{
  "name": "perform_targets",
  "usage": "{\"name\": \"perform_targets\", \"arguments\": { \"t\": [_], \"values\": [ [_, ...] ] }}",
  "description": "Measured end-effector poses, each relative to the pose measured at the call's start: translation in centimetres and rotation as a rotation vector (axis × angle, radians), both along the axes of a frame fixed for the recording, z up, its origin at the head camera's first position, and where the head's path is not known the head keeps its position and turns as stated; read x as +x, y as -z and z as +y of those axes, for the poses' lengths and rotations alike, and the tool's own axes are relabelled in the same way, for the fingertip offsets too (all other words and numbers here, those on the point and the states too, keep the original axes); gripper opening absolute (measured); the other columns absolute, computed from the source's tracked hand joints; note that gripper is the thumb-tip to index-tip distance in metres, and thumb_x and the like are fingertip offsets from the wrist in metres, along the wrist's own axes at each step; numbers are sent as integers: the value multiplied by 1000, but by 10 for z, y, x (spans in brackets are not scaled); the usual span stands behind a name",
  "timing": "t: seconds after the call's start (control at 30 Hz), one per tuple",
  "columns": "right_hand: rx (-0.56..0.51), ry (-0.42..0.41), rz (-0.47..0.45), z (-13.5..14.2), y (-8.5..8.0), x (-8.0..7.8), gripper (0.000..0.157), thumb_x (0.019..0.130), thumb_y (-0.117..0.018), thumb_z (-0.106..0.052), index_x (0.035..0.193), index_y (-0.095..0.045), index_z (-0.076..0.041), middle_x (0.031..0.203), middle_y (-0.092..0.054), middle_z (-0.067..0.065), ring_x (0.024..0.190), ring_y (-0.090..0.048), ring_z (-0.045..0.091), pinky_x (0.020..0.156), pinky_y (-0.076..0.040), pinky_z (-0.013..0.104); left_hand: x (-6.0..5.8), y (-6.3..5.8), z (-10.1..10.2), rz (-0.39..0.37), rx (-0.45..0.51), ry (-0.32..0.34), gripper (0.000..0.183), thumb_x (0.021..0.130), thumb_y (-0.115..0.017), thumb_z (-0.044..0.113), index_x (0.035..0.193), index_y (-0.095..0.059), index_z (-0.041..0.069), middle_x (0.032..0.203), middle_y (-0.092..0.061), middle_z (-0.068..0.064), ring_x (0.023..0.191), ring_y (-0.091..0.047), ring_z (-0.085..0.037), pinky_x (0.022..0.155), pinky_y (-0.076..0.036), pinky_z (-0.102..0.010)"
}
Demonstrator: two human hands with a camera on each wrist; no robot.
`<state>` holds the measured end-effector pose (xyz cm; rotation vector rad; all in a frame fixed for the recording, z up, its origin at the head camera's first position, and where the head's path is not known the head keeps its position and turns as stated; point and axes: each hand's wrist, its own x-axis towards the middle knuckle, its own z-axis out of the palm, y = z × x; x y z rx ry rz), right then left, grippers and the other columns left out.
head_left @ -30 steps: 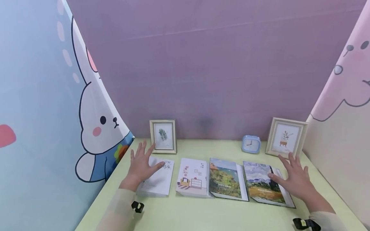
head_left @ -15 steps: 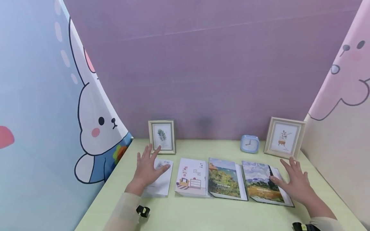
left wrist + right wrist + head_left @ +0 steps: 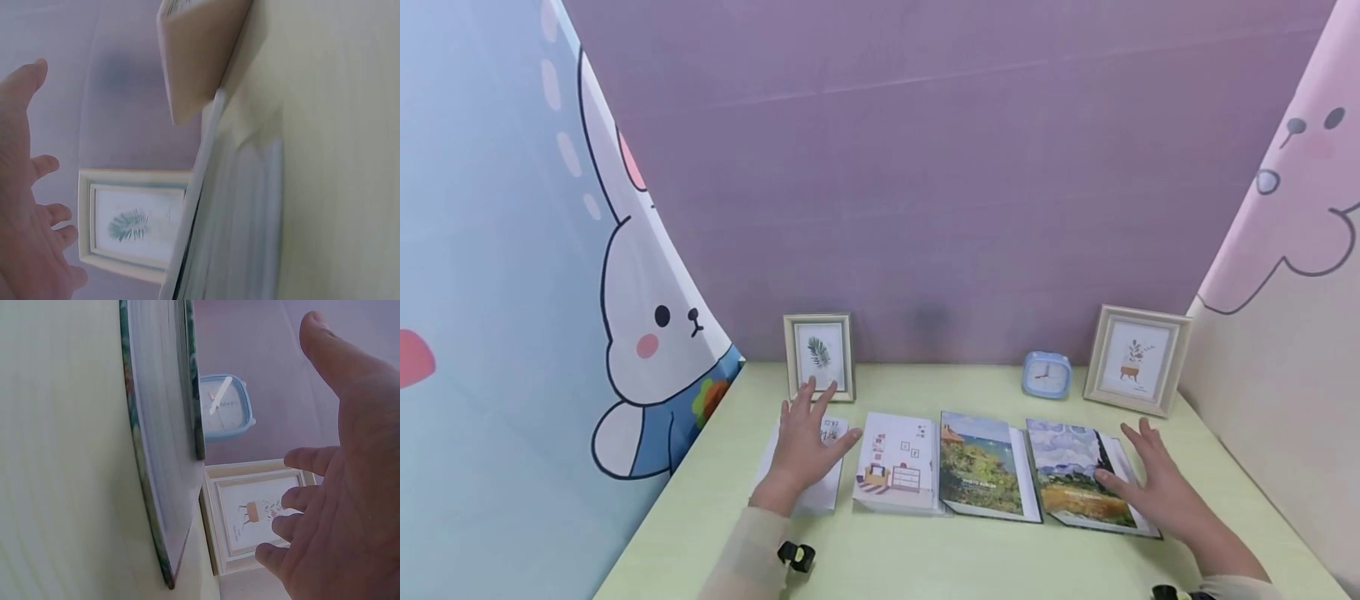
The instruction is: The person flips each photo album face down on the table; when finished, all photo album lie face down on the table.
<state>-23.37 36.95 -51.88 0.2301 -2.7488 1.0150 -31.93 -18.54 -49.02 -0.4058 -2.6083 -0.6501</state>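
Note:
Four albums would exceed my count, so several photo albums lie in a row on the table. My left hand hovers, fingers spread, over the white album at the left end and partly hides it. In the left wrist view a gap separates that hand from the album's cover. Beside it lies a white album with a drawn room, then one with a painted seaside garden. Over the rightmost album, a painted landscape, my right hand is held with fingers extended. Neither hand holds anything.
A photo frame with a green leaf stands at the back left. At the back right are a blue alarm clock and a frame with a potted plant. Fabric walls enclose the pale green table.
My left hand has moved rightward over the white album. My right hand has lowered slightly, away from the plant frame. The albums, clock and frames keep their places.

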Motion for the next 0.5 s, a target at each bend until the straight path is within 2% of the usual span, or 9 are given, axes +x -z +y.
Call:
{"name": "perform_targets", "arguments": {
  "t": [0.2,0.4,0.5],
  "values": [
    [-25,-21,-7,-4,3,1,98,98,-74,-38,163,-16,7,170,9,30,153,10,56,104,-13,89,0,9,19,-33,35,37,90,92,-68,67,164,-37,22,174,-14,-13,158,-16,-40,126,-9,-66],
    [-28,-32,-5,-5,6,2,97,96,-78,-36,162,-21,7,170,5,32,147,-6,66,102,-19,89,6,11,40,-52,76,91,90,91,-69,66,164,-37,25,174,-16,-12,156,-19,-43,125,-12,-67],
    [-31,-32,-1,-7,6,4,96,94,-80,-36,161,-25,7,168,-2,36,144,-12,69,101,-21,89,7,13,48,-67,89,113,89,92,-67,67,164,-36,26,174,-16,-10,157,-20,-42,125,-12,-65]
  ]
}}
